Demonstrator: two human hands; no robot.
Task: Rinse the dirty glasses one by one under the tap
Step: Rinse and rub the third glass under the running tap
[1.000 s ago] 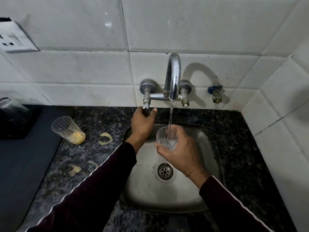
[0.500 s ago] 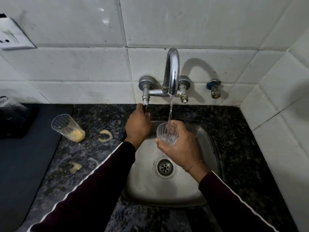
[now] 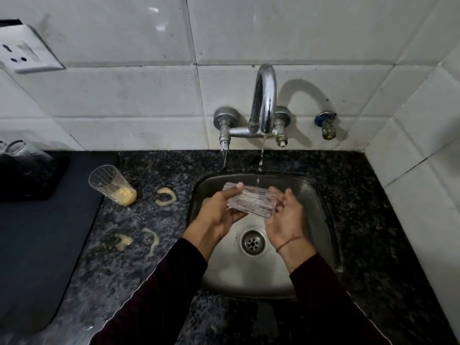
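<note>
Over the steel sink (image 3: 321, 195), below the tap (image 3: 265, 100): one clear ribbed glass (image 3: 249, 201), lying on its side, held between both hands. Left hand (image 3: 219, 212): closed on the glass's left end, thumb over the top, fingers beneath. Right hand (image 3: 286, 220): palm up, fingers curled against the right end, a thin thread at the wrist. Water: a thin broken trickle falls from the spout toward the top of the glass; whether it lands on the glass cannot be told. On the dark speckled surface (image 3: 373, 220), left of the sink and well apart from the hands: a second ribbed glass (image 3: 112, 184), upright, with yellow residue in its base, not yet rinsed; yellow ring marks and smears (image 3: 165, 195) near it. Further left: a dark mat (image 3: 37, 245) and blurred glassware (image 3: 15, 148) on a dark tray. Risks, as judged: wet ribbed glass held at its ends could slip and strike the steel basin; so weak a flow may leave residue inside; a sleeve reaching left could drag through the smears or knock the standing glass.
</note>
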